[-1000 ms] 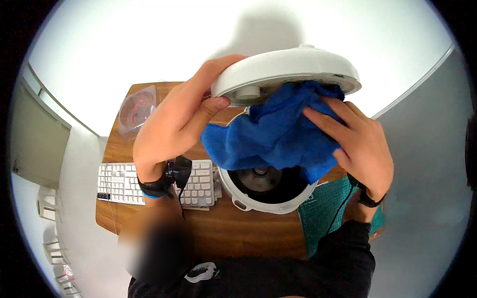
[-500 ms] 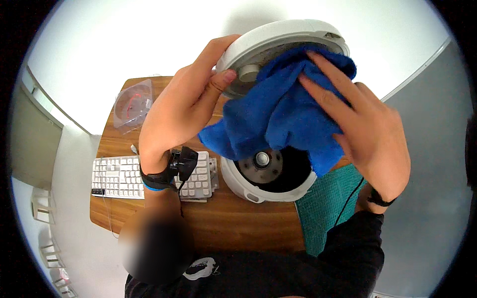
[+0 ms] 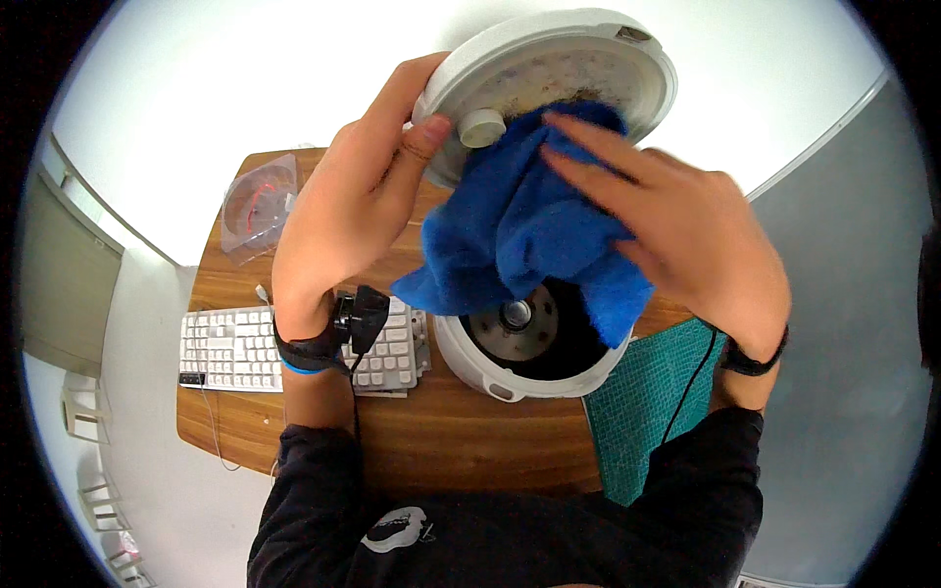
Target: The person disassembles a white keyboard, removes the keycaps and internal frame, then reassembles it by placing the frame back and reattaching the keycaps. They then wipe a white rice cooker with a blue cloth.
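Observation:
A white rice cooker (image 3: 477, 380) stands on the table, its inside dark with a round metal heating plate at the bottom. Its raised lid (image 3: 655, 78) shows a stained, dirty inner face with a round white knob (image 3: 481, 128) on it. My left hand (image 3: 365, 176) grips the lid's left rim, thumb on the inner side. With spread fingers, my right hand (image 3: 676, 211) presses a blue cloth (image 3: 520, 216) against the lid's inner face. The cloth hangs down over the cooker's far rim and hides part of the opening.
A white keyboard (image 3: 235, 348) lies on the left of the wooden table (image 3: 470, 446). Behind it sits a clear plastic package (image 3: 260, 206). A green cutting mat (image 3: 647, 412) is at the right, crossed by a black cable. A grey panel (image 3: 843, 343) rises farther right.
My right hand and the cloth have moved left and slightly down across the lid, baring more of its stained inner face. The lid has shifted slightly up and left with my left hand.

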### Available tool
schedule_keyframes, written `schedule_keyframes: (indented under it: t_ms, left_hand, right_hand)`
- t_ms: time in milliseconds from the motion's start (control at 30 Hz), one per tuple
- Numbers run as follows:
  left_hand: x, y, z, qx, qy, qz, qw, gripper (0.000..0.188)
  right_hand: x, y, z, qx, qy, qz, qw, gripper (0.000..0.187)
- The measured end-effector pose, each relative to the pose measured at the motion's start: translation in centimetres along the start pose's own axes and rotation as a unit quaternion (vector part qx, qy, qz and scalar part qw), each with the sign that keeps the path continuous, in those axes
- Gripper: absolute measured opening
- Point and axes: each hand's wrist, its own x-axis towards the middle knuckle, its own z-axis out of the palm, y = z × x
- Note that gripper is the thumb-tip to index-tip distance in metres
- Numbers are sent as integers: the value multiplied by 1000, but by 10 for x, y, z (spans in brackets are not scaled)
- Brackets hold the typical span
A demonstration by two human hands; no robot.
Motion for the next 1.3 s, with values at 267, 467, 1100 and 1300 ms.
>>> schedule_keyframes:
  t_ms: [267, 467, 1100, 1300]
  left_hand:
    - [2, 10, -12, 14, -70, -77, 994, 48]
    - [2, 6, -11, -4, -55, -83, 995, 48]
    - [2, 9, -5, 20, -39, -56, 997, 46]
    - [2, 2, 3, 21, -2, 2, 1000, 43]
  right_hand:
    - [3, -7, -5, 18, 27, 40, 999, 94]
    - [5, -7, 1, 18, 22, 32, 999, 91]
    - [1, -3, -2, 53, -2, 40, 998, 96]
    - [7, -8, 18, 53, -40, 17, 998, 95]
